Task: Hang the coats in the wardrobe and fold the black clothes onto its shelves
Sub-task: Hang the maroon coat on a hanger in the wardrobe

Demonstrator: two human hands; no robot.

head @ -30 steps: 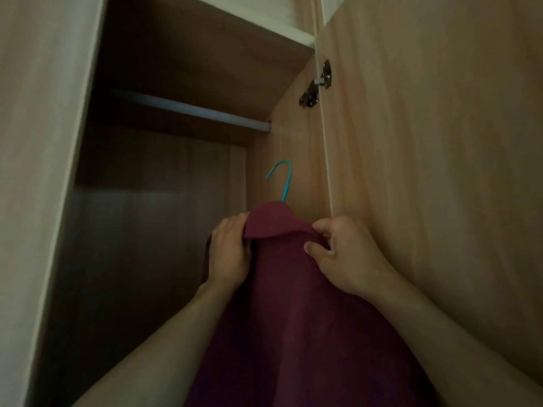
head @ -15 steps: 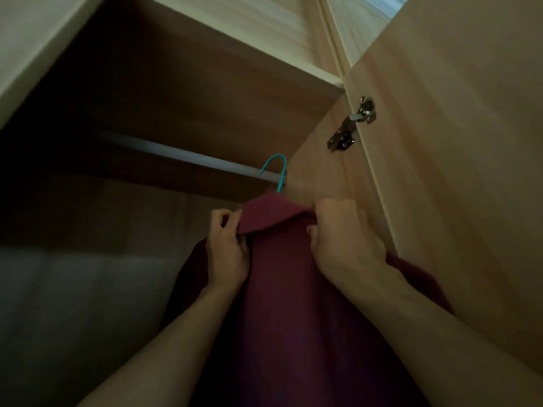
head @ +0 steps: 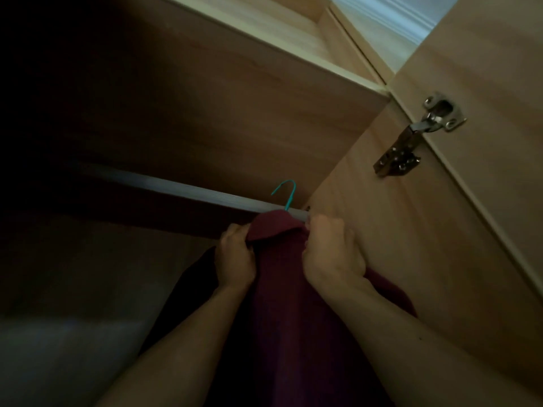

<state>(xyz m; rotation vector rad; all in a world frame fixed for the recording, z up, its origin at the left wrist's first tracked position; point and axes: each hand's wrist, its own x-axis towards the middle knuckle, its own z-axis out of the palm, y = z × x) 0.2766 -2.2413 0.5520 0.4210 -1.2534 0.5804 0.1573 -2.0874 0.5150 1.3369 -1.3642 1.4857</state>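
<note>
Maroon coat: on teal hanger, gripped at the collar by left hand and right hand; held at the right end of the rail, hanger not seen seated. Black clothes: not in view; folding judged outstanding.

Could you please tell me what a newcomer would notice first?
The dark red cloth coat in the lower middle draws the eye first, gripped near its collar by the left hand and the right hand. Above it, the teal hanger hook stands out against the pale metal rail, near its right end. At upper right, a shiny metal hinge glints on the wooden door.
</note>
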